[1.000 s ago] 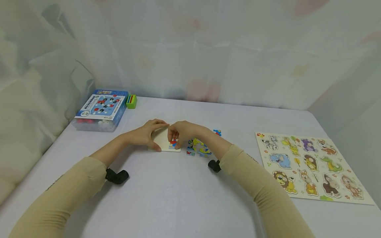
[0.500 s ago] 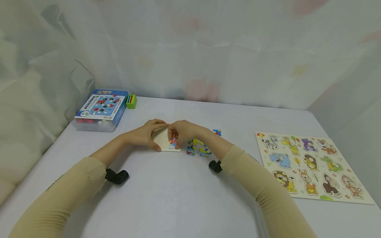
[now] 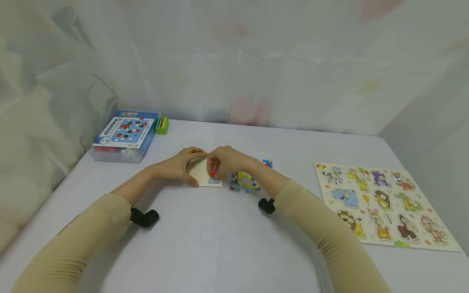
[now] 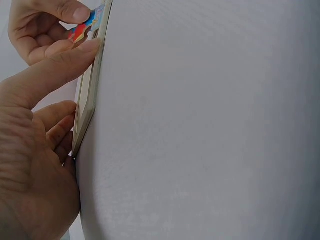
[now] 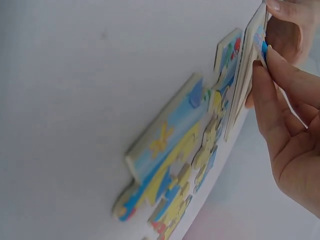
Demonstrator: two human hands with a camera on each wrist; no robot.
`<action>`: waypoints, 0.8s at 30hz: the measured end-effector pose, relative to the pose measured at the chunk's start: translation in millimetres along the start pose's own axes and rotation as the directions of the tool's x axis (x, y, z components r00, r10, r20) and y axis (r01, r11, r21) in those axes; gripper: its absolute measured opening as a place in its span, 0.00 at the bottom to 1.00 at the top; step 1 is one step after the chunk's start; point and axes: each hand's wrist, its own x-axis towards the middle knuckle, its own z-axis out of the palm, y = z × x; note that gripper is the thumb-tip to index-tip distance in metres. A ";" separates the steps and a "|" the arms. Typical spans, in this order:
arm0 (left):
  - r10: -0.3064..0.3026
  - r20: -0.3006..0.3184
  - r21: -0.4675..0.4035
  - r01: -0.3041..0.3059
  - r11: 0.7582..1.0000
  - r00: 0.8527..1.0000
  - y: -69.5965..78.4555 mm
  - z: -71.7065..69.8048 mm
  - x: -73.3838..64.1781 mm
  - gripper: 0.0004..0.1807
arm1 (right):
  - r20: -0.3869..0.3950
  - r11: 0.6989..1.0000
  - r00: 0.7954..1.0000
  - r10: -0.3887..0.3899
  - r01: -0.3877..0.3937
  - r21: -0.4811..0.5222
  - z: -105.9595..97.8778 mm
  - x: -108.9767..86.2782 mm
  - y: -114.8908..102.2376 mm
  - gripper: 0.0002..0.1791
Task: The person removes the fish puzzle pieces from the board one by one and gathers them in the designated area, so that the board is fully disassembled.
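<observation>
A small pale wooden puzzle tray (image 3: 196,171) lies on the white table. My left hand (image 3: 179,165) spans it, with the thumb on the near edge and the fingers at the far side. Over the tray's right part, my right hand (image 3: 226,159) pinches a red and blue jigsaw piece (image 3: 213,174) between thumb and fingers. The left wrist view has that piece tilted at the tray's surface, just beyond the left thumb. Several loose jigsaw pieces (image 5: 172,142), blue and yellow, lie beside the tray, partly hidden by the right forearm in the head view.
At the right lies a large animal puzzle board (image 3: 384,203). A plastic box with a molecule-model picture (image 3: 124,132) stands at the back left, a small green block (image 3: 162,125) against it. One jigsaw piece (image 3: 268,163) lies behind the right forearm.
My right hand has turned and risen slightly, and the pinched piece has shifted and tilted a little over the tray. The left hand and the tray stay in place.
</observation>
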 end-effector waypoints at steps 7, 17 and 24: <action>0.001 -0.001 0.012 -0.001 1.000 1.000 0.8 0.4 -0.3 0.56 | -0.017 1.000 1.000 -0.012 0.013 0.021 -8.8 -7.2 4.7 0.10; -0.005 0.000 0.013 0.005 1.000 1.000 1.9 0.5 -0.4 0.56 | -0.013 0.999 0.999 0.037 -0.036 0.019 -19.8 -25.6 14.8 0.09; -0.014 -0.002 0.013 0.014 1.000 1.000 1.3 1.4 0.7 0.56 | -0.037 0.996 0.996 0.087 -0.086 0.033 -25.5 -38.1 28.2 0.10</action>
